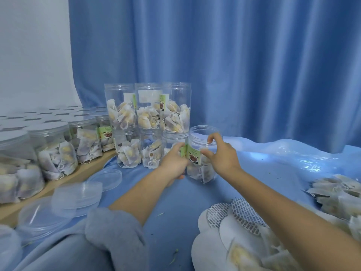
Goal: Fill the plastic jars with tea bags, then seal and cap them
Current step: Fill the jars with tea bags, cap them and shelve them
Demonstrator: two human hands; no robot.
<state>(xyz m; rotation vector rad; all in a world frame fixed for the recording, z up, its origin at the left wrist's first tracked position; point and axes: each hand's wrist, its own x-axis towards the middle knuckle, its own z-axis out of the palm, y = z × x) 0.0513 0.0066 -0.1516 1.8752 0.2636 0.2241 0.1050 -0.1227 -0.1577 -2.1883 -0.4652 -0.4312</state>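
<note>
A clear plastic jar (203,171) with a green label stands uncapped on the blue cloth, partly filled with tea bags. My left hand (173,163) grips its left side near the label. My right hand (220,153) holds its right side, thumb and fingers curled over the open rim. Just behind it stand uncapped filled jars (148,124) stacked two high. Loose tea bags (338,194) lie in a pile at the right. Round seal liners (234,218) lie in a heap at the lower right. Clear lids (78,198) lie at the lower left.
Capped, filled jars (52,145) stand in rows on a wooden board (91,169) at the left. A blue curtain (234,65) hangs behind. Crumpled clear plastic film (293,153) lies at the right rear. My grey sleeve (115,235) is pushed up the left forearm.
</note>
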